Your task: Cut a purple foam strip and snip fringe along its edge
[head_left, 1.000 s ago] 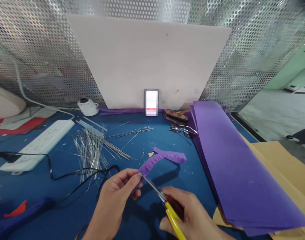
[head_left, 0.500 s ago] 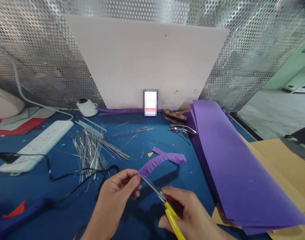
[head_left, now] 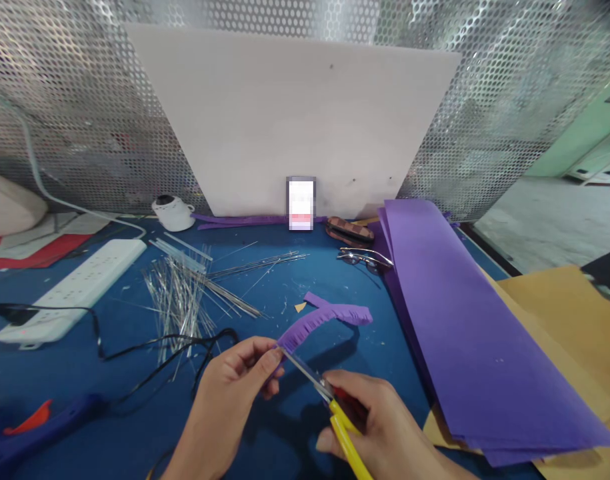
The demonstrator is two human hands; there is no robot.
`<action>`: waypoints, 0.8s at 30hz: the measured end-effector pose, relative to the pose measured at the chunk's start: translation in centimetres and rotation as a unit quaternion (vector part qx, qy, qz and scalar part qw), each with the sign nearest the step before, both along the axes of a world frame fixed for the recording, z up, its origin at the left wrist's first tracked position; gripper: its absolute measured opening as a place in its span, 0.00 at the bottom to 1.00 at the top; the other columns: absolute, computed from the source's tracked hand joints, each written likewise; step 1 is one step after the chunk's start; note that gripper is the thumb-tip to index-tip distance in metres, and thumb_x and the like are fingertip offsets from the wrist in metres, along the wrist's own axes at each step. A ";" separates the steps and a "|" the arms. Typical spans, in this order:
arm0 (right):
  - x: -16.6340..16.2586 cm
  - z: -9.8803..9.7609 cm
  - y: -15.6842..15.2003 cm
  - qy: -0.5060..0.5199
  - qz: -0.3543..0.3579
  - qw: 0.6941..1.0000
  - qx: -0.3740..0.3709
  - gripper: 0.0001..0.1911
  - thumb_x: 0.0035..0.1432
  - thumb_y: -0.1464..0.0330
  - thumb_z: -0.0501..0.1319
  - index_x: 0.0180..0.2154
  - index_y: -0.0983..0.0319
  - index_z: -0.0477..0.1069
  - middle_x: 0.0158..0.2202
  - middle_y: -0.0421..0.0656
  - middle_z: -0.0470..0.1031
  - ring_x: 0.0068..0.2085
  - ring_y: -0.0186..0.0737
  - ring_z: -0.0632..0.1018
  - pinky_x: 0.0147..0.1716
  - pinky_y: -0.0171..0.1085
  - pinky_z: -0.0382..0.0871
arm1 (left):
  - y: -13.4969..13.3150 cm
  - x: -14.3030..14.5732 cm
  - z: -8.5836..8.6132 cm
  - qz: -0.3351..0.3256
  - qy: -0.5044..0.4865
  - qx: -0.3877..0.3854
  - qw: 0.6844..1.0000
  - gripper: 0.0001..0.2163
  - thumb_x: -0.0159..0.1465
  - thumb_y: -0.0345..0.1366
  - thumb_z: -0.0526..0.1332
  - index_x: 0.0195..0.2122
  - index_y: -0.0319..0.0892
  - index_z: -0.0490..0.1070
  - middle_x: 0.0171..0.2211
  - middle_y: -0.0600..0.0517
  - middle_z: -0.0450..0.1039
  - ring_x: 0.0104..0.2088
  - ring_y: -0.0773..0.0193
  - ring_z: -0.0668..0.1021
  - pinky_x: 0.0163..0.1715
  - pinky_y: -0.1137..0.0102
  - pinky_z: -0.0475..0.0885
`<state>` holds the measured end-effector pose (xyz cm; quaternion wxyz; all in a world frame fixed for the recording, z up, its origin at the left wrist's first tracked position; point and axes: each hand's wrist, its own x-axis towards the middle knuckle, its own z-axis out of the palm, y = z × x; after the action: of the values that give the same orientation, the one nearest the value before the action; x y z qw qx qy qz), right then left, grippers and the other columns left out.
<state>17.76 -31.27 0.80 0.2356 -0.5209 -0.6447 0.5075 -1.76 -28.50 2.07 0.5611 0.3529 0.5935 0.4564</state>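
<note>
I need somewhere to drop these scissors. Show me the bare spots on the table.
Bare blue mat lies between the fringed purple strip and the purple sheets, and behind the strip up to the glasses. Left is crowded: wire pile, black cable, power strip.

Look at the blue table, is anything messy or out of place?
Yes. Thin silver wires lie scattered crisscross instead of bundled, and a small paper scrap sits loose near the fringed purple strip in the left hand; the right hand holds scissors.
</note>
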 end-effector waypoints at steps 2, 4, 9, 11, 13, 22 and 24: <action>0.0 0.0 0.0 -0.002 -0.006 1.000 0.002 0.15 0.45 0.70 0.70 0.26 0.60 0.63 0.22 0.32 0.55 0.25 0.31 0.57 0.23 0.31 0.49 | 0.0 0.1 0.1 0.005 -0.009 -0.006 1.000 0.12 0.47 0.42 0.72 0.26 0.39 0.78 0.19 0.55 0.74 0.19 0.69 0.71 0.20 0.75 0.66; 0.0 0.1 0.0 -0.003 -0.010 1.000 0.002 0.14 0.45 0.70 0.70 0.26 0.60 0.63 0.22 0.32 0.55 0.25 0.31 0.57 0.23 0.32 0.49 | 0.0 0.1 0.2 0.012 -0.017 -0.010 1.000 0.12 0.46 0.42 0.73 0.26 0.39 0.78 0.19 0.54 0.74 0.18 0.69 0.71 0.19 0.75 0.65; 0.0 0.4 0.0 0.011 -0.013 1.000 -0.013 0.14 0.44 0.71 0.70 0.25 0.60 0.64 0.22 0.32 0.55 0.25 0.31 0.57 0.22 0.32 0.49 | 0.0 0.2 0.7 0.017 -0.027 -0.013 0.999 0.11 0.45 0.41 0.73 0.25 0.39 0.78 0.19 0.54 0.74 0.18 0.69 0.70 0.19 0.75 0.64; 0.0 0.4 -0.1 0.023 -0.007 1.000 -0.016 0.13 0.45 0.71 0.69 0.25 0.60 0.63 0.22 0.32 0.54 0.25 0.31 0.56 0.22 0.31 0.49 | 0.0 0.3 0.9 0.015 -0.030 -0.013 0.999 0.11 0.45 0.41 0.73 0.24 0.39 0.78 0.19 0.54 0.74 0.18 0.69 0.70 0.19 0.75 0.64; 0.1 0.4 -0.1 0.025 0.000 1.000 -0.017 0.13 0.46 0.71 0.69 0.26 0.60 0.64 0.22 0.32 0.54 0.25 0.31 0.56 0.22 0.31 0.49 | 0.0 0.3 1.0 0.015 -0.030 -0.012 0.999 0.11 0.46 0.40 0.73 0.25 0.39 0.78 0.20 0.54 0.74 0.19 0.68 0.70 0.20 0.74 0.65; 0.2 0.3 -0.2 0.010 0.007 1.000 -0.008 0.12 0.46 0.71 0.68 0.28 0.60 0.65 0.23 0.32 0.56 0.25 0.31 0.57 0.22 0.31 0.50 | -0.2 0.0 0.7 -0.005 -0.006 0.002 1.000 0.10 0.48 0.41 0.72 0.25 0.40 0.78 0.20 0.54 0.74 0.18 0.69 0.71 0.20 0.75 0.66; 0.2 0.1 -0.2 0.020 0.003 1.000 -0.010 0.12 0.47 0.71 0.69 0.28 0.60 0.65 0.23 0.32 0.55 0.25 0.31 0.56 0.22 0.31 0.50 | -0.2 0.0 0.7 -0.003 -0.007 0.005 1.000 0.10 0.48 0.41 0.72 0.25 0.40 0.78 0.19 0.54 0.74 0.18 0.69 0.70 0.20 0.75 0.65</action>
<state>17.98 -31.48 0.88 0.2423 -0.5111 -0.6360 0.5249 -1.76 -28.69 2.73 0.5651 0.3543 0.5863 0.4599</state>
